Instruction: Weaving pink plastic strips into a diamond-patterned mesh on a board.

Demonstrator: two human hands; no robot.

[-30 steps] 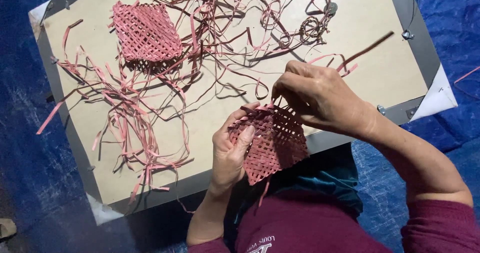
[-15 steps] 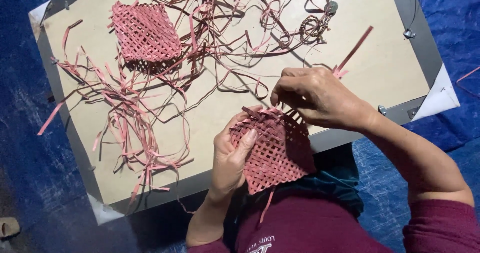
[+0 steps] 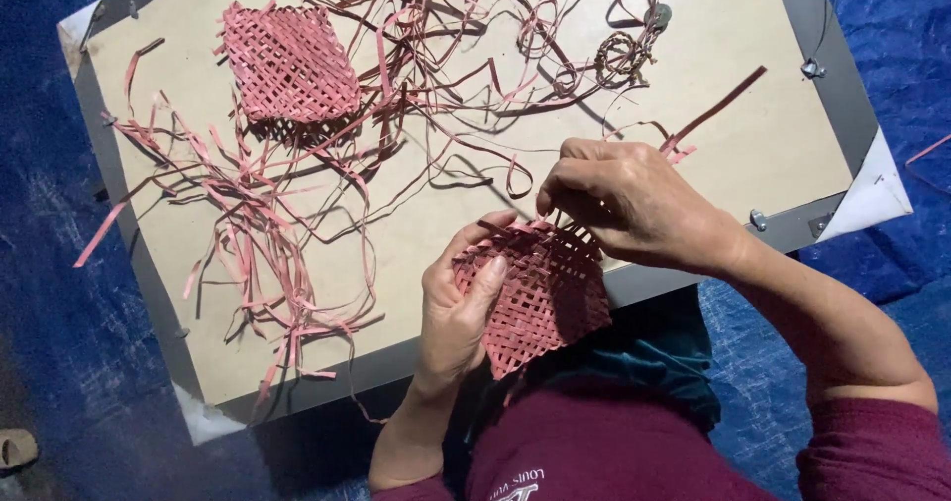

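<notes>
Pink-red woven strips make up the small lattice mat [image 3: 540,298] that the person holds just over the near edge of the board [image 3: 693,25], in front of their maroon top. The left hand [image 3: 458,308] grips the mat's left side, its thumb laid flat across the weave and the other fingers curled behind it, so the mat is clamped between thumb and fingers. The right hand [image 3: 634,202] comes in from the right and sits on the mat's far edge; its fingertips are drawn close together there, pinching at the strip ends of the weave, though which strip they hold cannot be told. A long dark-red strip [image 3: 718,110] runs out from behind the right hand, slanting up toward the far right over the board. The board is pale tan with a grey frame and lies tilted on a blue tarpaulin [image 3: 59,342]. On its far left part rests a second woven square [image 3: 289,63] of the same pink lattice, well apart from both hands. Loose pink strips [image 3: 248,223] sprawl in a tangle below and left of that square, some hanging past the board's left edge, and darker thin strips [image 3: 446,25] loop and cross over the far middle of the board. A small coil of cord [image 3: 619,57] lies near the far right of that tangle. A white corner of sheet [image 3: 877,196] sticks out from under the board at the right.
</notes>
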